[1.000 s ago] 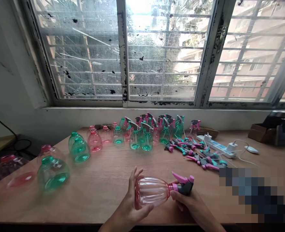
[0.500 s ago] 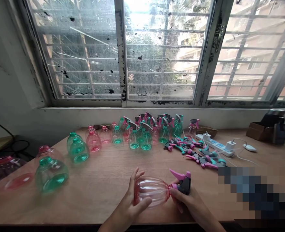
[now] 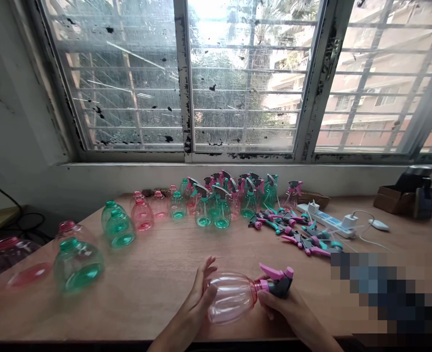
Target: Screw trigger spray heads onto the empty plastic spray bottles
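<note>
A clear pink spray bottle (image 3: 231,298) lies on its side between my hands, just above the near part of the table. My left hand (image 3: 198,299) cups its base, with the thumb along the near side and the fingers behind it. At the neck, my right hand (image 3: 280,304) grips the pink collar between thumb and fingers. The black and pink spray head (image 3: 282,282) sits on the neck and points right, its pink trigger upward. Part of the right fingers is hidden behind the bottle neck.
Green and pink bottles without heads, like a green one (image 3: 78,266), stand at the left. Bottles with spray heads (image 3: 221,208) stand by the window wall. Loose spray heads (image 3: 285,222) lie in a pile beside a white power strip (image 3: 328,221). A blurred patch (image 3: 388,293) covers the right front.
The bottle has rolled slightly between my hands, and its spray head has shifted a little right and down. My left thumb has moved up toward the base.
</note>
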The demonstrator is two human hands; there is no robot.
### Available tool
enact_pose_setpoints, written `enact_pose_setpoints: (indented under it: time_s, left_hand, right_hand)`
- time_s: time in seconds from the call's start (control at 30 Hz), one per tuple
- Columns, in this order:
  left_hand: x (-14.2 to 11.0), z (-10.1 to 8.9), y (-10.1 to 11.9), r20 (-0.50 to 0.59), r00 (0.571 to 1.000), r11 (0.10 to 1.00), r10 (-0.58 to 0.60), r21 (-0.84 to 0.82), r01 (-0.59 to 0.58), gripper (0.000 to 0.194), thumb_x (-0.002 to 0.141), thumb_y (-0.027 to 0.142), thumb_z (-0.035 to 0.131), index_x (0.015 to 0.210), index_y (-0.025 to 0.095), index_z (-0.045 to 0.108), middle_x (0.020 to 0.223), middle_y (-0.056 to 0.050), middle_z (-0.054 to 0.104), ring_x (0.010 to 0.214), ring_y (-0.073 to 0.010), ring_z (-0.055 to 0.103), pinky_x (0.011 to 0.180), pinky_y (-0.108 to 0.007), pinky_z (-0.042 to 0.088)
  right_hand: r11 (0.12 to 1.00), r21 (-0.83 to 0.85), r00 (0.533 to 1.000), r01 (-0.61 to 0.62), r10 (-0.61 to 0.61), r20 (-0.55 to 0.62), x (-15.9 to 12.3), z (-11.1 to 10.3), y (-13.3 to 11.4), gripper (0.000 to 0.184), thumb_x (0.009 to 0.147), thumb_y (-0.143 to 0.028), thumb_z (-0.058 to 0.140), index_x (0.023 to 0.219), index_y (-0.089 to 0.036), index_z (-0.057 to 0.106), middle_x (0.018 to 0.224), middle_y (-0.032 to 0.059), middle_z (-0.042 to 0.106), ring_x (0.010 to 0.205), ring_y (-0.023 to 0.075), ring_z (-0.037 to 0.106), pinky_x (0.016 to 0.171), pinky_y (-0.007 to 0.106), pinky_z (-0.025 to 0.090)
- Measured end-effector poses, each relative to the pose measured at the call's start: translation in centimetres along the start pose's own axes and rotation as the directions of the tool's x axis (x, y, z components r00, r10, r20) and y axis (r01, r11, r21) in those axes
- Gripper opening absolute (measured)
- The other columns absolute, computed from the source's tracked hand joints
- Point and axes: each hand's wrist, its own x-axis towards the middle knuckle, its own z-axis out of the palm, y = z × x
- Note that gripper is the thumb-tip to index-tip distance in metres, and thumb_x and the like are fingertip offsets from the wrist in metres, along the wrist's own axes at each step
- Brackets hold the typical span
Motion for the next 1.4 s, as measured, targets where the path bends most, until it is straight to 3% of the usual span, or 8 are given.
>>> enact_pose_setpoints:
  time_s: [0.27,0.4,0.5,0.8,0.93,1.13,1.27,1.4]
  left_hand:
    - [0.4,-0.2,-1.3,0.033,0.996,0.996,0.085,-0.032,-0.084,0.077,0.091,0.057,0.065,0.154,0.032,0.030,0.161,-0.013,0.036,0.143,-0.0370,0.041,0.120,-0.058,0.030]
    - [-0.3,0.2,-0.3,0.068,0.995,0.995,0.074,0.057,-0.078,0.089,0.087,0.039,0.076,0.157,0.032,0.021,0.166,-0.013,0.029,0.150,-0.0344,0.034,0.124,-0.051,0.028]
    - [-0.7,0.6,0.8,0.078,0.996,0.992,0.044,0.115,-0.053,0.095,0.086,0.030,0.078,0.158,0.032,0.017,0.169,-0.011,0.025,0.153,-0.0320,0.029,0.127,-0.048,0.022]
    - [0.0,0.4,0.4,-0.030,0.998,0.997,-0.064,0.035,0.065,0.085,0.092,0.063,0.061,0.158,0.023,0.027,0.167,-0.016,0.034,0.153,-0.0358,0.031,0.128,-0.052,0.018]
    - [0.2,0.6,0.6,-0.004,0.996,0.996,-0.084,0.037,0.084,0.108,0.074,0.057,0.084,0.156,0.016,0.027,0.162,-0.022,0.039,0.149,-0.0394,0.037,0.126,-0.050,0.025]
    - [0.3,0.9,1.2,0.023,0.999,0.999,-0.044,-0.004,0.044,0.103,0.067,0.035,0.093,0.151,0.022,0.036,0.150,-0.016,0.053,0.139,-0.0363,0.049,0.120,-0.044,0.036]
    - [0.3,0.9,0.7,0.003,1.000,0.997,0.002,0.079,-0.002,0.111,0.071,0.034,0.090,0.160,0.028,0.023,0.136,-0.012,0.062,0.128,-0.0342,0.058,0.118,-0.049,0.036]
    - [0.4,1.1,0.3,0.014,1.000,0.993,-0.022,-0.115,0.024,0.133,0.066,0.045,0.094,0.163,0.031,0.005,0.156,-0.015,0.045,0.137,-0.0360,0.050,0.119,-0.048,0.036]
  right_hand:
    - [0.999,0.019,0.999,-0.026,0.027,-0.020,0.0,0.4,-0.4,0.048,0.070,-0.052,0.090,0.098,-0.018,0.069,0.060,-0.0049,0.059,0.049,0.0114,0.048,0.049,0.026,0.038]
    - [1.000,0.010,1.000,-0.008,0.008,-0.013,0.0,0.4,-0.4,0.043,0.074,-0.052,0.087,0.093,-0.017,0.073,0.058,-0.0042,0.057,0.050,0.0121,0.047,0.049,0.027,0.038]
    - [1.000,0.026,0.999,0.008,-0.007,-0.045,0.1,0.4,-0.3,0.047,0.075,-0.051,0.087,0.106,-0.018,0.072,0.061,-0.0041,0.059,0.050,0.0124,0.047,0.049,0.027,0.038]
    - [1.000,-0.012,1.000,0.009,-0.009,-0.022,0.2,0.2,-0.4,0.048,0.077,-0.052,0.086,0.107,-0.017,0.071,0.060,-0.0047,0.058,0.051,0.0124,0.047,0.050,0.027,0.039]
    - [1.000,0.000,0.998,0.028,-0.028,-0.054,0.4,0.1,-0.3,0.047,0.078,-0.052,0.085,0.106,-0.018,0.068,0.065,-0.0041,0.061,0.049,0.0114,0.048,0.049,0.027,0.038]
    - [1.000,0.004,0.996,0.026,-0.025,-0.080,0.3,0.0,-0.5,0.044,0.080,-0.052,0.083,0.102,-0.017,0.067,0.060,-0.0053,0.059,0.046,0.0111,0.048,0.047,0.026,0.035]
    - [1.000,0.016,0.995,0.019,-0.017,-0.095,0.4,0.0,-0.3,0.046,0.078,-0.054,0.084,0.101,-0.018,0.069,0.059,-0.0051,0.058,0.046,0.0112,0.047,0.046,0.026,0.035]
    - [0.999,0.036,0.996,0.026,-0.023,-0.090,0.4,0.0,-0.1,0.046,0.078,-0.054,0.084,0.101,-0.017,0.069,0.058,-0.0051,0.058,0.046,0.0116,0.046,0.046,0.026,0.035]
